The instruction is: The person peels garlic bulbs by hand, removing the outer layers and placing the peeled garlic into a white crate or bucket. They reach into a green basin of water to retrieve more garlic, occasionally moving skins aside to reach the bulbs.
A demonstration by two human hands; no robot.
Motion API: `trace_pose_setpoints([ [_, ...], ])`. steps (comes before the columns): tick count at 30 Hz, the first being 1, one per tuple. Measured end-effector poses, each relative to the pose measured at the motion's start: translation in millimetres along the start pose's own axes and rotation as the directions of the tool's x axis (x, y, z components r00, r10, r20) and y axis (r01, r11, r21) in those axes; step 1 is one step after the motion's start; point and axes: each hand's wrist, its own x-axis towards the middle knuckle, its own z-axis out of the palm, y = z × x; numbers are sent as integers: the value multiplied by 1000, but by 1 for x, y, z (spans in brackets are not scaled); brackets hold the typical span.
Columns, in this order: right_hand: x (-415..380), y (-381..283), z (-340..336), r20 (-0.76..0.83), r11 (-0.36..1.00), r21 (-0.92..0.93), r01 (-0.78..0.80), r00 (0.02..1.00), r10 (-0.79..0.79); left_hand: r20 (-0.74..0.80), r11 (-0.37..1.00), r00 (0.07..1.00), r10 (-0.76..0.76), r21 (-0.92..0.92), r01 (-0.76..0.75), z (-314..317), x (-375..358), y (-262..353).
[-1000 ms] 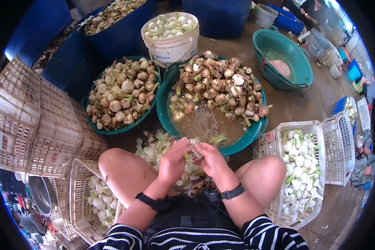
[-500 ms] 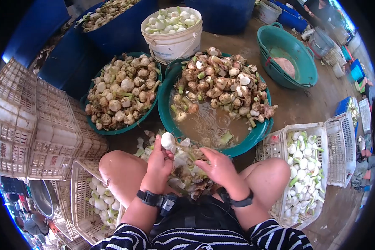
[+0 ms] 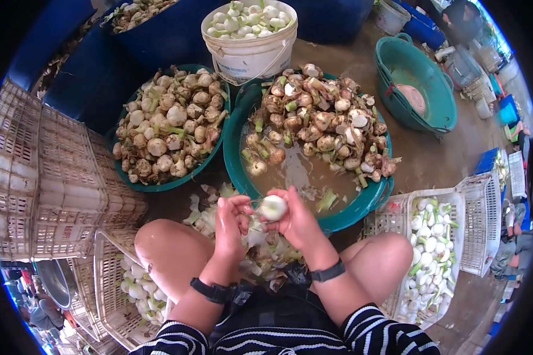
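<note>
A peeled white garlic bulb (image 3: 272, 207) is in my right hand (image 3: 297, 223), its fingers and thumb closed round the bulb's side. My left hand (image 3: 231, 225) is just to the left, thumb raised and fingers loosely curled apart, with nothing visible in it. Below both hands, a pile of garlic peelings (image 3: 257, 239) lies between my knees. Just beyond them stands a green tub (image 3: 234, 160) of murky water, heaped with unpeeled, muddy garlic bulbs (image 3: 323, 118).
Another green tub (image 3: 160, 187) of unpeeled garlic stands left. A white bucket (image 3: 243, 59) of peeled bulbs is behind. Crates of peeled garlic flank me, one crate (image 3: 462, 260) at right, another (image 3: 109, 278) at left. Stacked crates (image 3: 65, 171) rise at left; green basins (image 3: 423, 89) sit back right.
The peeled garlic bulb has passed from my left hand to my right hand. My right hand has moved up and left, close to my left hand, whose fingers have loosened.
</note>
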Motion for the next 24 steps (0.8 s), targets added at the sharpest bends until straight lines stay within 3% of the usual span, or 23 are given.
trace_pose_setpoints([
  [3,11,-47,-30,363,911,406,70,903,-231,-98,992,989,112,-45,-117,-2,11,4],
  [5,23,-63,-41,506,764,645,-16,758,-411,-243,999,970,-14,-33,6,-17,22,0],
  [6,49,-62,-40,390,945,286,158,882,-265,-244,999,970,-13,-35,5,-16,26,-3],
  [7,87,-53,-40,199,964,-146,221,961,-190,-229,995,968,-97,-53,87,-13,27,-7],
  [8,130,-28,-48,195,780,-574,249,967,-165,-215,983,959,-182,-70,171,-10,27,-12],
  [9,167,4,-60,380,264,-821,506,830,-409,-162,978,969,-189,-119,171,-7,25,-18],
  [11,198,44,-58,212,-201,-963,180,966,-151,-139,973,965,-221,-99,208,0,24,-21],
  [12,210,53,-59,222,-202,-961,190,963,-152,-132,974,966,-221,-75,213,-1,27,-21],
  [14,220,68,-59,207,-134,-962,237,957,204,-193,990,971,-139,-7,141,-7,36,-21],
  [15,205,61,-54,216,276,-949,155,954,208,-242,995,968,-63,65,81,-12,38,-24],
  [16,188,57,-47,217,278,-949,151,950,225,-254,994,964,-75,62,94,-17,42,-31],
  [17,155,21,-21,45,516,-836,-185,915,401,-294,962,949,111,271,-28,-20,49,-41],
  [18,128,-3,-1,-64,627,-586,-513,801,595,-291,871,910,296,473,-132,-17,53,-43],
  [19,104,-5,5,45,720,-580,-383,866,497,-298,875,912,283,469,-119,-13,52,-44],
  [20,78,-3,10,152,798,-552,-241,912,381,-128,789,921,368,567,-236,-4,52,-38],
  [21,58,-3,15,185,763,-627,-154,923,338,57,682,902,429,635,-364,1,50,-34],
  [22,39,-5,19,279,802,-595,39,947,161,65,680,904,423,636,-364,0,47,-35],
  [24,18,-17,20,204,368,-920,134,966,158,28,827,985,171,539,-159,-1,44,-30],
])
